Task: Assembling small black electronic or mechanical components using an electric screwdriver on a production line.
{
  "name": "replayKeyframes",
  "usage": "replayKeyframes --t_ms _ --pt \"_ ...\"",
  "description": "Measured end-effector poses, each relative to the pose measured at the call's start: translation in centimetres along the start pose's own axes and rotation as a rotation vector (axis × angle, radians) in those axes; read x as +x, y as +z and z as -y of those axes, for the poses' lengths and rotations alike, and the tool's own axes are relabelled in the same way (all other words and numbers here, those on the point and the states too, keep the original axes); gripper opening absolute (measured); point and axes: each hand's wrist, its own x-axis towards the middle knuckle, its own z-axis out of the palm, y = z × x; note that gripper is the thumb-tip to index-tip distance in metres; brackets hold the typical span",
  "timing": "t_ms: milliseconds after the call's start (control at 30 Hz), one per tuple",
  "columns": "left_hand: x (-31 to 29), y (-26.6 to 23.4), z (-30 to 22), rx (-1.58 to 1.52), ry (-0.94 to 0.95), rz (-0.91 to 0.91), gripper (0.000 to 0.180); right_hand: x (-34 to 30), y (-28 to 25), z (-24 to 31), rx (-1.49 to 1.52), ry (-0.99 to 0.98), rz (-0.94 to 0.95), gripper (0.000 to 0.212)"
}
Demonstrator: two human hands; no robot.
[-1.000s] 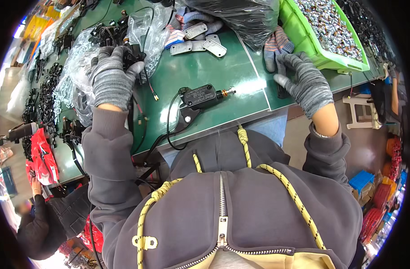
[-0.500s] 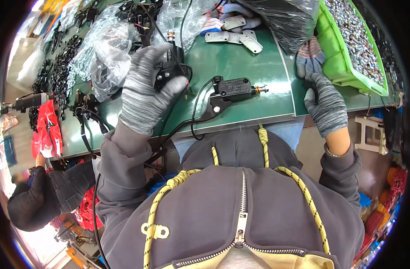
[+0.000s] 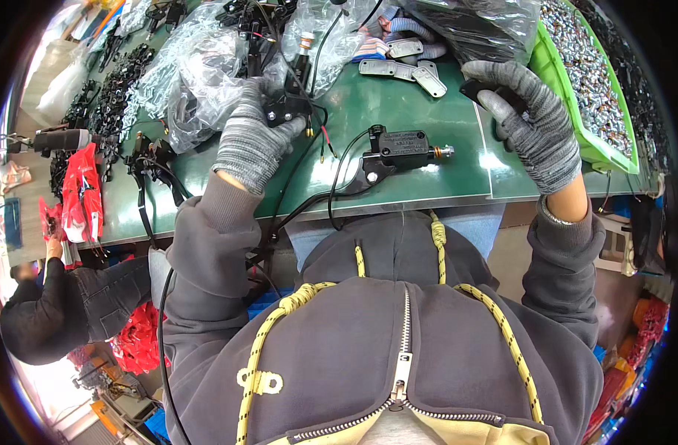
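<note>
My left hand (image 3: 256,141), in a grey knitted glove, is closed round a black brake lever assembly (image 3: 285,111) with wires and a copper-coloured fitting on its end. At the right, my gloved right hand (image 3: 535,122) pinches a small dark flat piece (image 3: 472,90) between thumb and fingers; its exact kind is unclear. Between my hands a second black brake lever assembly (image 3: 402,144) with a rectangular reservoir lies on the green table (image 3: 443,178). Its lever and cable reach over the front edge.
Several grey metal plates (image 3: 431,83) lie by striped gloves (image 3: 368,50). A green crate (image 3: 584,148) of small metal parts stands right, beside a black plastic bag (image 3: 472,30). Clear bags (image 3: 198,81) and black parts (image 3: 109,96) fill the left, where another person (image 3: 53,308) works.
My right hand has risen from the striped glove beside the crate and now holds a dark piece. My left hand has shifted slightly, still holding the lever assembly. The view has shifted a little.
</note>
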Motion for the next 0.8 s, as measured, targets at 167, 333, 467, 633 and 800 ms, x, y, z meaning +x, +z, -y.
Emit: replayKeyframes --t_ms 167,333,467,633,800 --pt "-1.9 -0.7 -1.0 0.435 0.601 -0.255 0.049 2.3 1.4 0.8 -0.009 -0.126 -0.021 0.024" --pt "-1.5 1.1 1.6 1.084 0.602 -0.256 0.056 5.8 4.4 0.9 0.094 -0.073 0.199 0.026" --pt "-3.0 0.8 1.3 0.676 0.579 -0.126 0.056 8.5 6.6 -0.8 0.161 0.006 0.383 0.026" --pt "-1.7 1.2 2.1 0.05 0.335 0.103 0.049 10.7 8.2 0.3 0.14 0.201 0.564 0.024" --pt "-0.7 2.1 2.4 -0.191 0.3 0.084 0.049 11.9 9.2 1.4 0.006 0.363 0.59 0.024"
